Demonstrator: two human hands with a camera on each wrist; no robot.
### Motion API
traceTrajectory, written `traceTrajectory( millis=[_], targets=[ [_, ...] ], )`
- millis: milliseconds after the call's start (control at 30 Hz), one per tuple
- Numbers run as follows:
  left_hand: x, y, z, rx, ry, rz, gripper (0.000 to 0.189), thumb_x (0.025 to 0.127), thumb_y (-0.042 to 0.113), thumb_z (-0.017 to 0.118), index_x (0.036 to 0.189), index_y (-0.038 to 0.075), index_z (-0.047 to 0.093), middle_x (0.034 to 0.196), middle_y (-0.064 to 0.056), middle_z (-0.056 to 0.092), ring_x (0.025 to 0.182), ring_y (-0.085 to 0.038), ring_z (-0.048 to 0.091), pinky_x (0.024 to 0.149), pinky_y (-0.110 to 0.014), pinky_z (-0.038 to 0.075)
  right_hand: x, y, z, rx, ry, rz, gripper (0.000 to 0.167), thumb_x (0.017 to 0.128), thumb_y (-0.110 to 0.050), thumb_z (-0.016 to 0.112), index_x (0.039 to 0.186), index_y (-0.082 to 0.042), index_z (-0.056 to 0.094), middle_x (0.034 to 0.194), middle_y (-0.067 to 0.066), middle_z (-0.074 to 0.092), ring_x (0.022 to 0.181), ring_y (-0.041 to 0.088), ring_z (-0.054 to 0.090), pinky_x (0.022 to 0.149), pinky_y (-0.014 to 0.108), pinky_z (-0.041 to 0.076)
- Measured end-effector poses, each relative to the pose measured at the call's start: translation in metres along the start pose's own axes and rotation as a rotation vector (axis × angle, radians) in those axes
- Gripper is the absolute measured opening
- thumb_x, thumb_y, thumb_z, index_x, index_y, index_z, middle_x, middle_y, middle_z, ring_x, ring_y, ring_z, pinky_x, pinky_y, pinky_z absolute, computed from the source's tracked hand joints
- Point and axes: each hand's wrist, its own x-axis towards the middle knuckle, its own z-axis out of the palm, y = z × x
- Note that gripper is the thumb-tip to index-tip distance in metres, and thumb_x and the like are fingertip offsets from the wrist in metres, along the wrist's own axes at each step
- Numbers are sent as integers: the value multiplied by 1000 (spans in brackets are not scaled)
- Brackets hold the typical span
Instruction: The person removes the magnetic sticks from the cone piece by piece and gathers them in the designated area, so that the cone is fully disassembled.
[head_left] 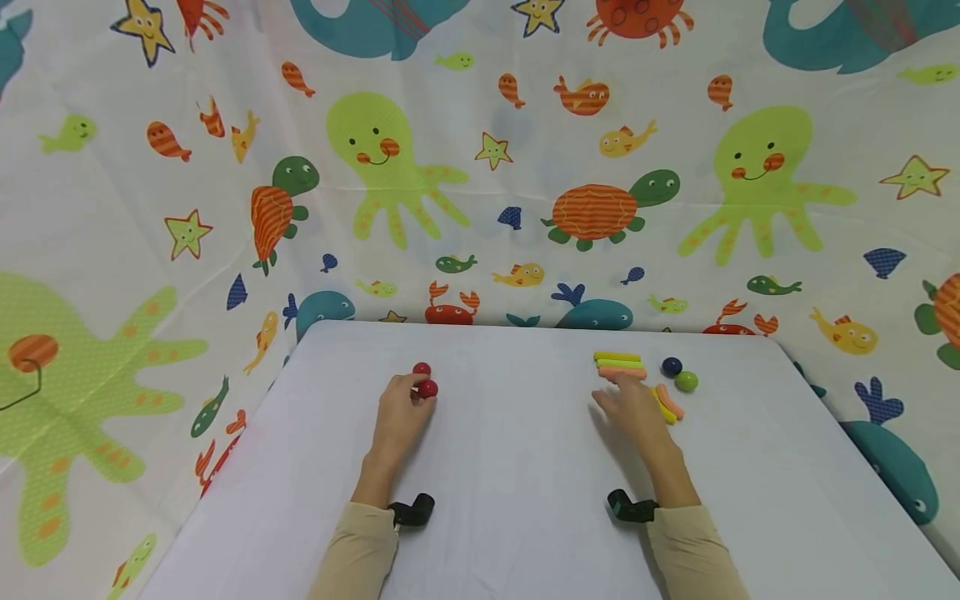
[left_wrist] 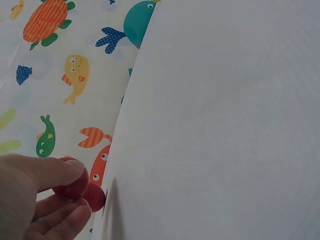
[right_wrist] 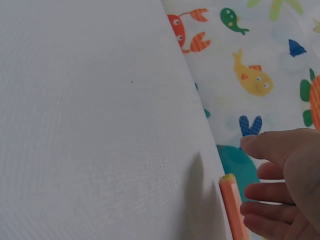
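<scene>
My left hand (head_left: 401, 414) pinches a red ball (head_left: 427, 389) between thumb and fingers, at the left part of the white table. A second red ball (head_left: 422, 368) lies just past it, and in the left wrist view this other ball (left_wrist: 95, 198) shows partly behind the pinched one (left_wrist: 70, 187). On the right, my right hand (head_left: 633, 408) has its fingers loosely extended, holding nothing, fingertips right at an orange stick (head_left: 618, 372). From the right wrist, the orange stick (right_wrist: 232, 205) appears beside the fingers, with a shadow on the table.
Beyond the orange stick lie a lime stick (head_left: 621, 364) and a yellow stick (head_left: 617, 357). Right of the hand are a curved yellow piece (head_left: 664, 406), a curved orange piece (head_left: 670, 402), a dark blue ball (head_left: 671, 367) and a green ball (head_left: 686, 382). A patterned curtain (head_left: 510, 179) hangs behind the table (head_left: 510, 500).
</scene>
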Motion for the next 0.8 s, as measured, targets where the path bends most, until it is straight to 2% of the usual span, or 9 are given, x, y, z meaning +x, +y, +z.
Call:
traceTrajectory(
  millis=[67,300,533,800],
  targets=[
    [1,-3,-1,-1,17,-3,39,87,7,74,125,1,66,114,-18,63,99,-28,63,86,-42,59,0,-2,4,-11,-35,-10,57,99,-34,61,142,1,49,144,25,52,129,41,52,108,57,43],
    [2,-10,-2,7,34,3,40,87,7,74,125,-2,65,113,-20,64,99,-30,66,86,-43,58,-1,-8,14,-56,-79,-84,63,96,-39,65,142,0,50,145,25,53,135,42,49,111,58,40],
    [0,-13,-1,28,41,24,41,86,6,75,124,-3,66,109,-21,65,97,-30,66,83,-43,57,-3,-12,17,-78,-113,-66,65,95,-41,66,144,-1,49,147,23,52,138,41,46,111,58,39],
    [-1,-16,1,32,44,27,41,85,5,76,124,-4,66,109,-21,66,95,-30,65,81,-42,57,-4,-13,18,-102,-110,-77,65,95,-41,67,143,-1,50,147,23,51,139,41,46,113,57,38]
  ],
)
